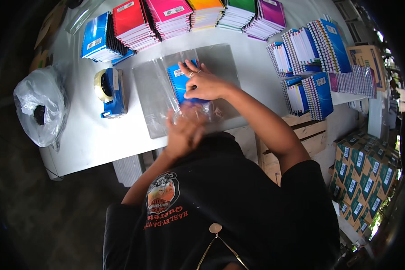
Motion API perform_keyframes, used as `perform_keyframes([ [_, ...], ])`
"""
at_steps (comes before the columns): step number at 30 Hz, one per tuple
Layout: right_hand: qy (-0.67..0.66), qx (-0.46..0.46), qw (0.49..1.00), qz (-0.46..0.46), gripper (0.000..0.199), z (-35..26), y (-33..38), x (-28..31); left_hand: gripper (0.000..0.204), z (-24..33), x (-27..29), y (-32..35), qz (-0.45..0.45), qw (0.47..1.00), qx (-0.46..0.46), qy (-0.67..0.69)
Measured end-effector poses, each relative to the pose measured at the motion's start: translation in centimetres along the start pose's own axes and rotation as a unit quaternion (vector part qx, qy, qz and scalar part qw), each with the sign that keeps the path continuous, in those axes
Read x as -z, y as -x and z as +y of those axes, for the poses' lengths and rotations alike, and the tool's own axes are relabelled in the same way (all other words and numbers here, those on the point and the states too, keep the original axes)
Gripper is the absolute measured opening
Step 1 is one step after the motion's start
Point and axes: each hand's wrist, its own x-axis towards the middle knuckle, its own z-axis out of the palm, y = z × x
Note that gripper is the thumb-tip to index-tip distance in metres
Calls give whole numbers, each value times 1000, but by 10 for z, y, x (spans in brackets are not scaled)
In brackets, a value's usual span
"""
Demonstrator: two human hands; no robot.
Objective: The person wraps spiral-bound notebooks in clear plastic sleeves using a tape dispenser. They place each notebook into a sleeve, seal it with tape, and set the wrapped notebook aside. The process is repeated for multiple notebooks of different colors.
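The blue book [177, 81] lies under my right hand [206, 85], its long side running near to far. Those fingers are half bent — I can't tell if they pinch. My left hand [186, 131], by the near end, is too blurry to tell.

A printed white label [178, 72] marks the blue notebook [179, 83], and red lettering [166, 219] the black shirt [256, 202].

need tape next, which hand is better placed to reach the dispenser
Probably the left hand: the tape dispenser sits leftward, nearer it, while the right hand is over the blue notebook.
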Motion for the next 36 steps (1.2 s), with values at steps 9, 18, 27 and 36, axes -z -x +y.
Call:
perform_keyframes([
  [9, -13, -18, 998, -54, 8, -12, 0, 15, 56, -49, 32, 90, -60, 912, 359, -188],
  [18, 20, -32, 999, -25, 19, -19, -1, 12, 43, -169, 135, 41, 157, 740, 570, 322],
  [27, 45, -68, 997, -1, 75, -22, -3, 8, 38, -169, 146, 57, 79, 681, 508, 522],
  [36, 50, -58, 997, -6, 82, -25, -1, 16, 17, -162, 146, 93, 272, 741, 611, -59],
])
